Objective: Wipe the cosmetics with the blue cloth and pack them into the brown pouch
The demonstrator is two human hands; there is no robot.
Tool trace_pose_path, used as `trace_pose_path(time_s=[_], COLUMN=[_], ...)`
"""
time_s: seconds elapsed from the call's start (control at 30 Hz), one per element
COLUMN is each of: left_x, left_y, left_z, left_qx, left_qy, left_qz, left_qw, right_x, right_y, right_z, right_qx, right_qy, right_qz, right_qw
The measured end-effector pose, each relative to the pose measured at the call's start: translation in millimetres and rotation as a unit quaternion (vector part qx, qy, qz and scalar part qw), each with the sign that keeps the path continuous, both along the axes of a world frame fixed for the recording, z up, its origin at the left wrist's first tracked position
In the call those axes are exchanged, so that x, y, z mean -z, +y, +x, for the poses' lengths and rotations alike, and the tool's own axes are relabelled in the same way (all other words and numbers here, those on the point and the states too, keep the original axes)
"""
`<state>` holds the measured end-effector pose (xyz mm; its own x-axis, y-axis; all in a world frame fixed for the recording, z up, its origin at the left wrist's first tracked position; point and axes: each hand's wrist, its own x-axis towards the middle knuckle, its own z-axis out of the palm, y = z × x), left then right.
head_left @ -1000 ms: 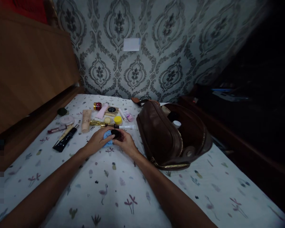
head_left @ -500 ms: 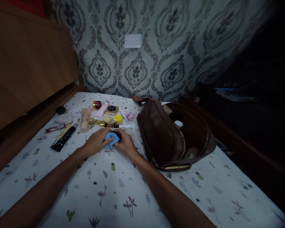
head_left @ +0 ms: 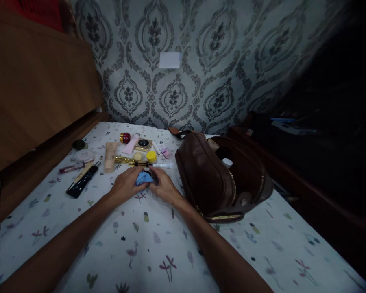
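A crumpled blue cloth (head_left: pixel 143 178) is bunched between my two hands, low over the patterned sheet. My left hand (head_left: pixel 126 185) is closed on the cloth, fingers curled over its near side. Closed too, my right hand (head_left: pixel 166 187) grips a small dark object (head_left: pixel 154 178) against the cloth; fingers hide most of it, so its kind cannot be made out. Just beyond my hands lie a black-and-gold tube (head_left: pixel 138 163), a white tube (head_left: pixel 163 165) and a yellow-lidded jar (head_left: pixel 151 156).
A brown leather bag (head_left: pixel 201 179) stands unzipped on the right, a white-capped item (head_left: pixel 227 163) inside. A beige tube (head_left: pixel 110 156), black tube (head_left: pixel 82 182), pink tube (head_left: pixel 130 144) and red jar (head_left: pixel 125 138) lie on the left and behind. A wooden cabinet (head_left: pixel 42 85) borders the left.
My hands stay together around the cloth, which has shifted and folded slightly, now covering less of its front. The view has tilted up a little. The cosmetics and bag have not moved.
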<state>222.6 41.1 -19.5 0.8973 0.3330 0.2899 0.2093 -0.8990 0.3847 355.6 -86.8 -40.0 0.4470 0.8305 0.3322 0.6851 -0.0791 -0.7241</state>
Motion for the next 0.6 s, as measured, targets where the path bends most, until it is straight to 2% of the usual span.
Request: trace_pose_path(time_s=[0.1,0.2,0.27,0.33,0.5,0.6], left_x=[-7.0,-15.4,-19.6,-21.7,-21.5,-21.0], left_y=[4,13,19,23,21,19], left_z=[-3,-7,-9,-11,-13,-13], left_qx=[-0.032,-0.080,-0.119,-0.144,-0.147,-0.151], left_qy=[0.026,0.054,0.074,0.088,0.083,0.074], left_qz=[0.035,0.054,0.060,0.067,0.097,0.108], left_qw=[0.999,0.994,0.988,0.983,0.981,0.980], right_x=[-5.1,-10.1,-12.5,-14.5,-17.9,-17.5], right_y=[4,16,24,29,23,23], right_z=[1,-3,-7,-10,-6,-2], right_qx=[0.175,0.292,0.312,0.310,0.256,0.254], right_qy=[-0.027,-0.052,-0.078,-0.104,-0.105,-0.095], right_qz=[-0.019,-0.124,-0.191,-0.221,-0.211,-0.195], right_qw=[0.984,0.947,0.927,0.919,0.938,0.943])
